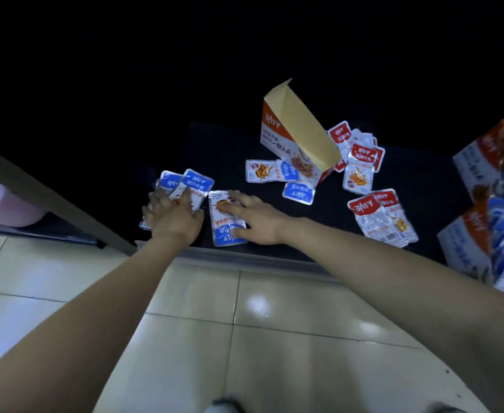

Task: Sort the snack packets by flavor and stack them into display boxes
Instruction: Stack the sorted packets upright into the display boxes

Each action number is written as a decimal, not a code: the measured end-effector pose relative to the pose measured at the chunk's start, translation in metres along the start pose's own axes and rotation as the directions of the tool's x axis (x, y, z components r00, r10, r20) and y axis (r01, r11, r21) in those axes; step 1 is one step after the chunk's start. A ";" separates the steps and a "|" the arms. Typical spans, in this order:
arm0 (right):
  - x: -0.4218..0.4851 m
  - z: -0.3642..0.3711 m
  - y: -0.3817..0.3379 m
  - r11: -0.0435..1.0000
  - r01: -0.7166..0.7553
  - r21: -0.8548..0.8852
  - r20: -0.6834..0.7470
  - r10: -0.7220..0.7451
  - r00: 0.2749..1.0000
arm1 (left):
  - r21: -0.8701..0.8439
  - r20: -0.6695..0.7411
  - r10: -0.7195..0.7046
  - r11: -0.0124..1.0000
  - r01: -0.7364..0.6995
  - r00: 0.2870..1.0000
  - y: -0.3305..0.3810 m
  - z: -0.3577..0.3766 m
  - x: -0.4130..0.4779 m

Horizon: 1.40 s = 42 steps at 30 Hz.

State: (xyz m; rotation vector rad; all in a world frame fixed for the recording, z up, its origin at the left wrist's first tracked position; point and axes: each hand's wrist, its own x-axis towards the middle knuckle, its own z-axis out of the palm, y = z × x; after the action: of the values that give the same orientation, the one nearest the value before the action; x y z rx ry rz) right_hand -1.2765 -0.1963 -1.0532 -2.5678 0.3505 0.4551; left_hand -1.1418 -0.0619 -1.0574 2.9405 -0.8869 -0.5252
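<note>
Step in hand, as judged: blue-flavour packets are being gathered. The left hand (173, 217) is laid over a blue bunch (197, 181), fingers spread across it, and packet ends are fanned out past the fingertips. Whether the thumb is hooked under the bunch cannot be told. Just right of it, the right hand (255, 220) is pressed flat, fingers straight, on a single blue packet (228, 234); nothing is pinched. That packet is lying on the dark mat (215, 150), its edge just beside the bunch. Beyond the right hand, loose blues (298, 193) are seen at the foot of an open box (292, 135) with its flap raised; its contents are hidden. Red packets (361, 162) are heaped right of that box, with more lying nearer the right forearm. Side boxes (468, 162) are stacked well right of the right hand, the nearest filled with blue packets. Next move, as judged: the single packet is to be slid onto the bunch and squared. The foil looks slippery, so a firm pinch is called for before any lift.
</note>
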 end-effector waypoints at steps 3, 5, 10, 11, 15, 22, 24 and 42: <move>-0.001 0.007 0.002 0.995 -0.037 -0.091 -0.009 0.036 0.999 | -0.036 -0.004 0.031 0.999 -0.031 1.000 0.007 0.006 0.002; -0.007 0.007 0.011 0.997 -0.045 -0.067 -0.051 0.042 0.998 | -0.042 -0.043 0.051 0.998 -0.053 0.998 0.013 0.006 0.001; -0.033 -0.001 0.041 0.993 -0.100 -0.061 -0.074 0.095 0.993 | -0.078 -0.090 0.209 0.973 -0.217 0.974 0.044 0.016 -0.016; -0.040 -0.002 0.047 0.992 -0.112 -0.061 -0.065 0.108 0.992 | -0.091 -0.089 0.247 0.963 -0.254 0.965 0.053 0.019 -0.021; -0.062 -0.015 0.071 0.985 -0.164 -0.056 -0.119 0.156 0.981 | -0.155 -0.103 0.333 0.925 -0.346 0.937 0.074 0.023 -0.036; -0.067 -0.040 0.095 0.933 -0.360 0.007 -0.039 0.360 0.932 | -0.227 0.022 0.217 0.952 -0.206 0.976 0.066 0.019 -0.030; -0.067 -0.036 0.098 0.933 -0.360 0.020 -0.017 0.360 0.933 | -0.247 -0.017 0.253 0.936 -0.249 0.967 0.071 0.020 -0.034; -0.054 -0.019 0.104 0.811 -0.301 0.502 -0.262 0.474 0.841 | -0.547 -0.093 -0.064 0.837 0.003 0.994 0.085 0.034 -0.035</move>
State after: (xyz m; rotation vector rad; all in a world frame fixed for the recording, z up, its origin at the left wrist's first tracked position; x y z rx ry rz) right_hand -1.3547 -0.2849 -1.0626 -2.1055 1.0234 -0.0027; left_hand -1.2253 -0.1122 -1.0687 2.4331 -0.5513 -0.5111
